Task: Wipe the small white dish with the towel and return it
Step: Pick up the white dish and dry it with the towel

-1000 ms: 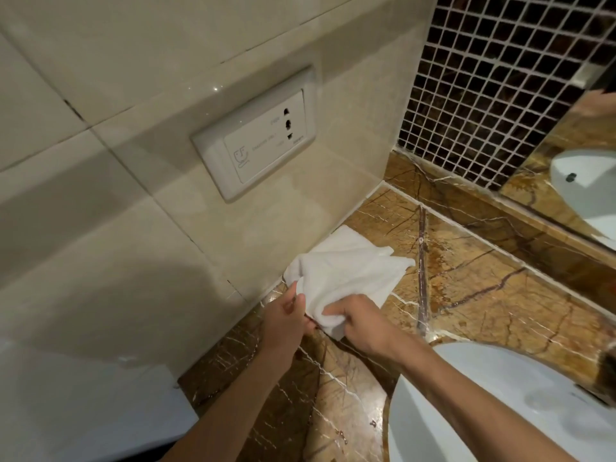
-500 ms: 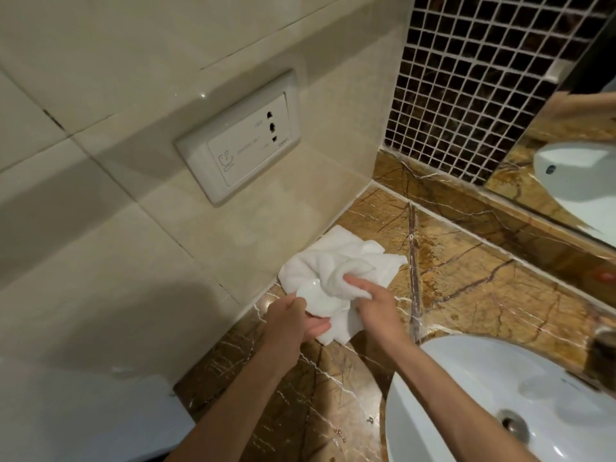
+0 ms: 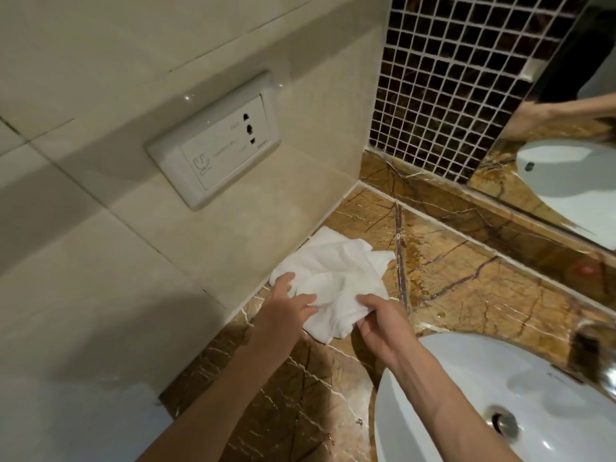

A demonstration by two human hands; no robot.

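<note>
A crumpled white towel (image 3: 336, 271) lies on the brown marble counter (image 3: 466, 278), against the beige tiled wall. My left hand (image 3: 283, 305) grips its near left side, thumb on top and fingers tucked into the folds. At the towel's near edge my right hand (image 3: 383, 325) pinches a bunch of cloth. No small white dish shows; whatever is inside the folds is hidden by the towel.
A white basin (image 3: 450, 411) with a metal drain (image 3: 503, 425) is set into the counter at the lower right, with a faucet (image 3: 593, 348) at its far side. A white socket panel (image 3: 216, 141) is on the wall. A mirror (image 3: 566, 161) and dark mosaic tiles are behind.
My right hand has drawn back from the top of the towel to its near edge and now pinches the cloth. The shiny spot seen in the folds half a second ago is covered.
</note>
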